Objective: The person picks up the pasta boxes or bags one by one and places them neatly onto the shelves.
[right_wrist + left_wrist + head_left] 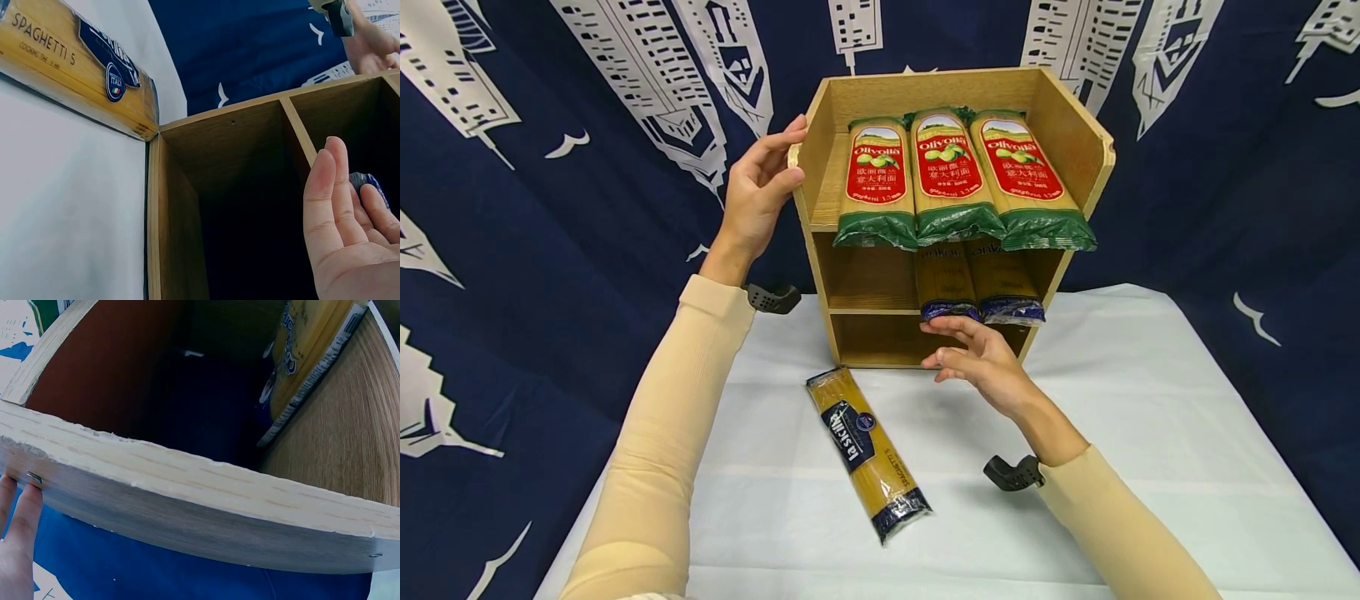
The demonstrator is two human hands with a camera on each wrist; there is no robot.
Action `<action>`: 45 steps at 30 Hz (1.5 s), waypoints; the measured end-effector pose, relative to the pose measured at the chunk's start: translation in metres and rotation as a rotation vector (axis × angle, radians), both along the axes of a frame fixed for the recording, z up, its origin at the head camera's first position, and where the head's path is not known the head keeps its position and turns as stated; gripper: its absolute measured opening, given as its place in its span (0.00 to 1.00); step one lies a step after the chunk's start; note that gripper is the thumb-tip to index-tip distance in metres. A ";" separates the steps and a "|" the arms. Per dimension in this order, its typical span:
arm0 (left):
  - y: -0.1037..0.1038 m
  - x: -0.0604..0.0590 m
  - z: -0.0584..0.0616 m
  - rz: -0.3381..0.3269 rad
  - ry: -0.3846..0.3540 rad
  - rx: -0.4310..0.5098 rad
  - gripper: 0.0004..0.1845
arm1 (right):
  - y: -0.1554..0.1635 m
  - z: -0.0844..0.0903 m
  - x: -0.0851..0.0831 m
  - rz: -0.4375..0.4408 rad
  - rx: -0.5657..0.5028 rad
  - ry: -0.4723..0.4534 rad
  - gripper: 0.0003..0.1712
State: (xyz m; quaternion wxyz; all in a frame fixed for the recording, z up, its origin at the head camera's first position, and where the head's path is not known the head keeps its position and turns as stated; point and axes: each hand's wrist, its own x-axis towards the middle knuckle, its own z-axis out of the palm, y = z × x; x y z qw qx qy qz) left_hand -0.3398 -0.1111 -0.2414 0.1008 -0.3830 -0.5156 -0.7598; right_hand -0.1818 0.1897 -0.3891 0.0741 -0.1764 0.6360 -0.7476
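In the head view, my left hand touches the upper left side of a wooden shelf unit. The left wrist view shows its straight fingers against the outer panel. My right hand is in front of the middle tier, fingers extended and holding nothing. Its fingertips are at the blue end of a spaghetti pack; I cannot tell whether they touch. Beside that stands a second spaghetti pack on the same tier. Another spaghetti pack lies slanted on the table before the unit.
On the top tier, three green-ended packs of spaghetti, the left one, the middle one and the right one, lie side by side. A white cloth covers the table. Behind hangs a dark blue printed curtain.
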 end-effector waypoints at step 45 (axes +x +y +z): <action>0.001 0.001 -0.001 0.011 -0.005 0.008 0.31 | -0.035 -0.029 0.052 -0.097 0.377 -0.149 0.37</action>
